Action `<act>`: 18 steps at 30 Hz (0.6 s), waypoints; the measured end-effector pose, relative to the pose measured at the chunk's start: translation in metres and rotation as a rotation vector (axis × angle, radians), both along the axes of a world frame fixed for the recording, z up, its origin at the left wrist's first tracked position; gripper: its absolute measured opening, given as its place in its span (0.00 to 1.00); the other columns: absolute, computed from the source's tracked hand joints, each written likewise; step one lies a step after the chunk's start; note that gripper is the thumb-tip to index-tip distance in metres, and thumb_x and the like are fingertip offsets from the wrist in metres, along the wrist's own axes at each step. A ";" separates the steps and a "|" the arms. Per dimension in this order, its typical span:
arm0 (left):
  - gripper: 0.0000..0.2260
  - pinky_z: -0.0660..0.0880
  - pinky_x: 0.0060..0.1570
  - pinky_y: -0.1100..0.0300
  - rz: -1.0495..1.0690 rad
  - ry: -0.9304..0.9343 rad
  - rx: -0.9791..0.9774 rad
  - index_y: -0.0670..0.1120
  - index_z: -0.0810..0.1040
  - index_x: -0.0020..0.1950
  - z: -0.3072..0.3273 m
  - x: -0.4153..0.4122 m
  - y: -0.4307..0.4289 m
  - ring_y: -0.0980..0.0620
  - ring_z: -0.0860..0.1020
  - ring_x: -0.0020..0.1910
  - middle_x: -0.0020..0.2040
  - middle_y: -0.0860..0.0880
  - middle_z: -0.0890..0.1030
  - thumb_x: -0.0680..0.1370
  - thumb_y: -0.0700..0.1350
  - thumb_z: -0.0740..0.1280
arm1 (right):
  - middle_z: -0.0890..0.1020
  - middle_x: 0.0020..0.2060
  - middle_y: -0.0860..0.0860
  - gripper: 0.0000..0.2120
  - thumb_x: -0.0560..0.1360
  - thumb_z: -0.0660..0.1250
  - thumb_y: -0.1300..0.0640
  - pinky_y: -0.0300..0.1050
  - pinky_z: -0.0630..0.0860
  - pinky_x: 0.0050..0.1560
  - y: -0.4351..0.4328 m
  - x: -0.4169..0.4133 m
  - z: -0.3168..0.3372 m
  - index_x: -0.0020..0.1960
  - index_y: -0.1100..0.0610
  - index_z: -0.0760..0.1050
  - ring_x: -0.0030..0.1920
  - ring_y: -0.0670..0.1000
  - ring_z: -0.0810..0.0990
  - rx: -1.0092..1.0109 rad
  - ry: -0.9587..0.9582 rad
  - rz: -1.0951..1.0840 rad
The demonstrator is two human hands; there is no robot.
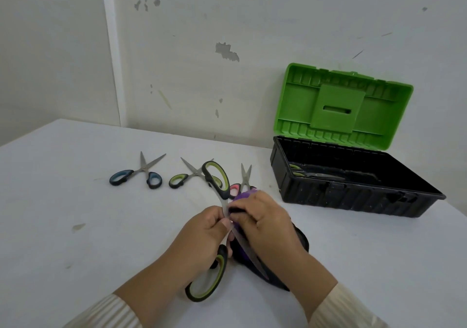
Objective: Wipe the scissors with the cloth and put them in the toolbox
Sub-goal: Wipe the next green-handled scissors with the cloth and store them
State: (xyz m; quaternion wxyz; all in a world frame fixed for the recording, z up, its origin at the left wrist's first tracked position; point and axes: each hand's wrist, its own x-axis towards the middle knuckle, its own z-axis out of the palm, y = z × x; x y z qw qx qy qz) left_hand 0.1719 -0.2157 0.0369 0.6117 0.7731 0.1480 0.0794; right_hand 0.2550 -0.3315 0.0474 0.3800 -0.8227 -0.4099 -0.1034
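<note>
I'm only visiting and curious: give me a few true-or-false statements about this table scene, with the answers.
1. The toolbox stands open. True.
2. The toolbox is empty. False: the scissors in the box already lie inside.
3. The right hand presses a purple cloth against the large scissors, which the left hand grips. True.
4. The large scissors are closed. False: their handles are spread wide apart.
5. The blue-handled scissors lie leftmost of the pairs on the table. True.
</note>
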 end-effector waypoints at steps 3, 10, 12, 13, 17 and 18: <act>0.11 0.68 0.35 0.56 -0.009 -0.016 -0.003 0.44 0.73 0.40 0.000 -0.001 0.005 0.49 0.73 0.29 0.29 0.50 0.80 0.81 0.43 0.58 | 0.77 0.43 0.44 0.09 0.71 0.65 0.56 0.22 0.65 0.48 0.001 0.001 -0.004 0.48 0.54 0.81 0.45 0.32 0.72 0.067 0.002 0.002; 0.13 0.73 0.36 0.52 -0.064 -0.010 -0.001 0.48 0.72 0.36 0.006 -0.002 0.010 0.49 0.74 0.28 0.28 0.50 0.79 0.80 0.45 0.59 | 0.79 0.44 0.47 0.09 0.74 0.65 0.56 0.50 0.76 0.53 -0.037 0.037 0.013 0.43 0.42 0.75 0.47 0.49 0.78 0.435 0.151 -0.421; 0.12 0.72 0.37 0.47 -0.053 -0.029 -0.031 0.45 0.71 0.37 0.006 -0.001 0.014 0.43 0.73 0.29 0.30 0.45 0.80 0.79 0.48 0.60 | 0.78 0.42 0.45 0.07 0.73 0.66 0.57 0.37 0.72 0.52 -0.031 0.021 0.017 0.45 0.45 0.77 0.46 0.42 0.76 0.427 0.061 -0.321; 0.12 0.71 0.37 0.46 -0.046 -0.034 -0.038 0.43 0.71 0.40 0.006 -0.001 0.015 0.42 0.72 0.30 0.32 0.43 0.81 0.77 0.50 0.61 | 0.77 0.41 0.44 0.06 0.72 0.66 0.57 0.30 0.69 0.50 -0.024 0.012 0.016 0.45 0.47 0.78 0.46 0.40 0.75 0.350 0.011 -0.234; 0.11 0.70 0.37 0.47 -0.037 -0.032 -0.032 0.41 0.72 0.42 0.001 -0.001 0.013 0.43 0.72 0.31 0.30 0.45 0.80 0.80 0.47 0.60 | 0.76 0.42 0.47 0.07 0.72 0.65 0.58 0.28 0.68 0.47 -0.002 0.000 0.002 0.47 0.56 0.81 0.42 0.42 0.72 0.022 -0.187 -0.001; 0.11 0.72 0.37 0.47 -0.045 -0.032 -0.026 0.42 0.72 0.41 0.001 -0.001 0.012 0.44 0.73 0.31 0.30 0.46 0.79 0.80 0.46 0.59 | 0.77 0.42 0.49 0.07 0.73 0.66 0.60 0.26 0.67 0.47 -0.002 0.005 0.004 0.48 0.56 0.81 0.42 0.40 0.73 0.056 -0.117 -0.049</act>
